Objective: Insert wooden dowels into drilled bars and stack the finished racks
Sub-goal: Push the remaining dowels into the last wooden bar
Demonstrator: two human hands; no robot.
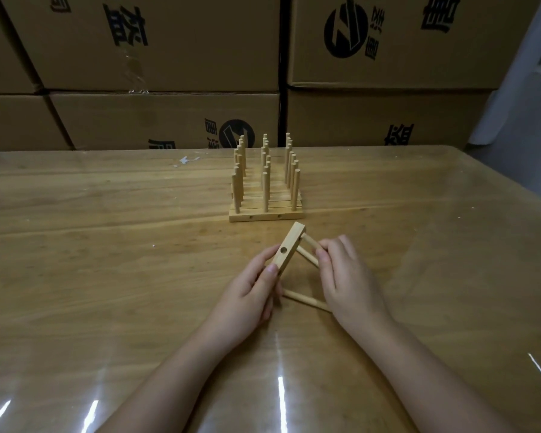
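A short drilled wooden bar [289, 245] is tilted on edge in the middle of the table, gripped at its near end by my left hand [250, 292]. One empty hole shows on its upper face. My right hand [347, 276] pinches a dowel [312, 242] whose far end sits in the bar's upper hole. A second dowel [306, 256] lies just below it, also running to the bar. A third dowel [305, 300] sticks out from the bar's near end toward my right wrist. Behind them stands a stack of finished racks [266, 195] with several upright dowels.
The wooden table [107, 245] is covered with a clear glossy film. Large cardboard boxes [169, 114] form a wall along the table's far edge. A small scrap of torn film [186, 160] lies near the back.
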